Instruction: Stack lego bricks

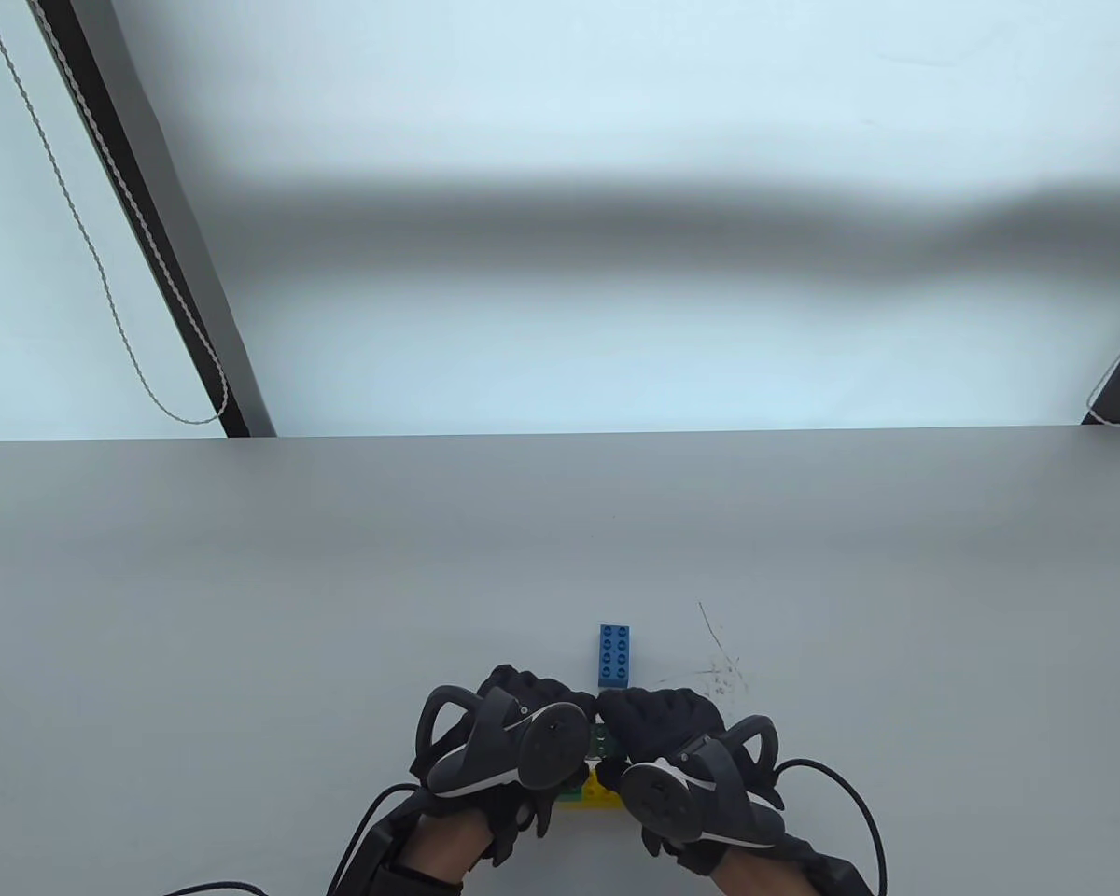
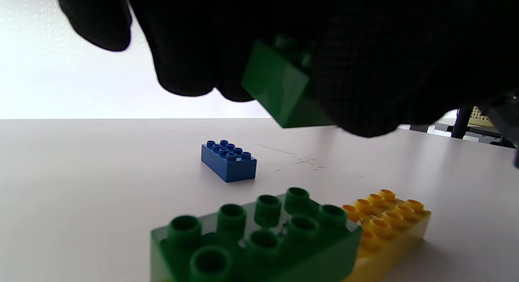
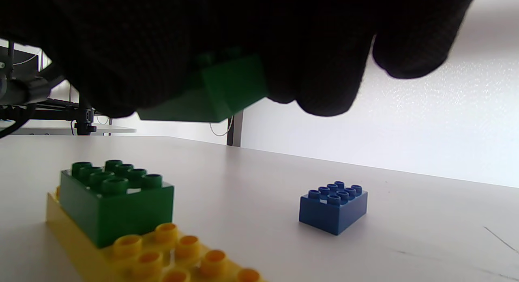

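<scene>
A loose green brick is held above the table between my two hands; it shows tilted in the left wrist view and in the right wrist view. My left hand grips it from the left and my right hand from the right. Below it a second green brick sits on the left end of a long yellow brick, seen also in the right wrist view with the yellow brick's bare studs. A blue brick lies alone just beyond the hands.
Faint scratch marks mark the grey table right of the blue brick. The table's far edge meets a pale wall, with a dark post and cord at the back left.
</scene>
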